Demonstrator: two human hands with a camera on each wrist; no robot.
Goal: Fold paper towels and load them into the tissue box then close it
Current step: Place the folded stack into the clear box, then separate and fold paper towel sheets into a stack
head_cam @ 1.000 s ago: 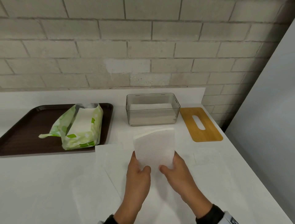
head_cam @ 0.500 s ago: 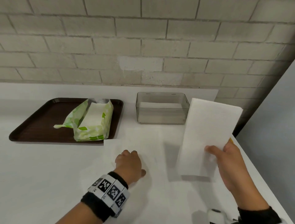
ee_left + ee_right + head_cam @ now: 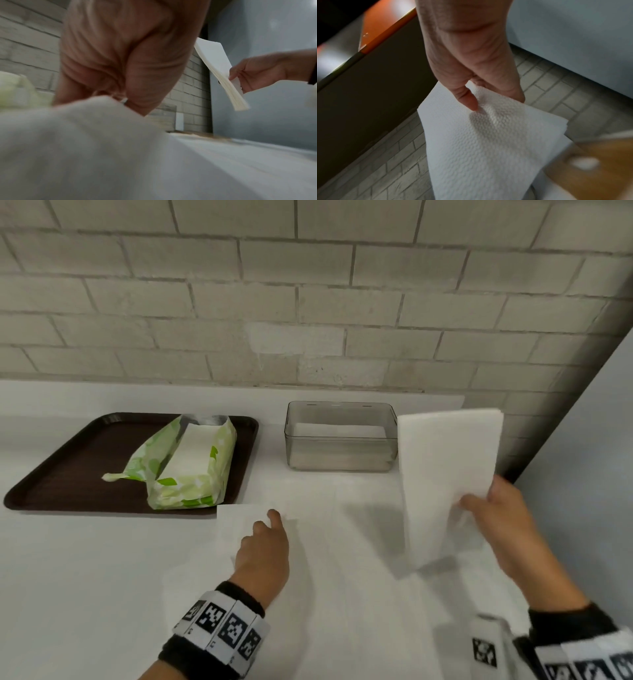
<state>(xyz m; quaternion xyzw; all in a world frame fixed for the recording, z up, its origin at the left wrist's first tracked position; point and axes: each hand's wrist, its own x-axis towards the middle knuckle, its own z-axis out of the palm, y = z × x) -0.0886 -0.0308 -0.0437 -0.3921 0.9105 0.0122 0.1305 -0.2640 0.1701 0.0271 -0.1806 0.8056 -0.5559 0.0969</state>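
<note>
My right hand (image 3: pixel 474 505) pinches a folded stack of white paper towels (image 3: pixel 445 474) by its lower edge and holds it upright above the table, just right of the clear tissue box (image 3: pixel 339 436). In the right wrist view the thumb and fingers (image 3: pixel 472 102) press on the stack (image 3: pixel 479 142). Folded towels lie low inside the box. My left hand (image 3: pixel 270 520) rests low on the table, its index finger touching a loose flat sheet (image 3: pixel 239 518). The left wrist view shows the stack (image 3: pixel 221 70) edge-on in the right hand (image 3: pixel 240 79).
A dark brown tray (image 3: pixel 61 474) at the left carries an opened green towel package (image 3: pixel 185 463). The wooden lid (image 3: pixel 599 155) lies under the stack and is hidden in the head view. A brick wall runs behind, and a grey panel stands at the right.
Both hands held the stack a second ago. The left hand let go and dropped to the table, then reached forward onto the loose sheet. The right hand carried the stack to the right.
</note>
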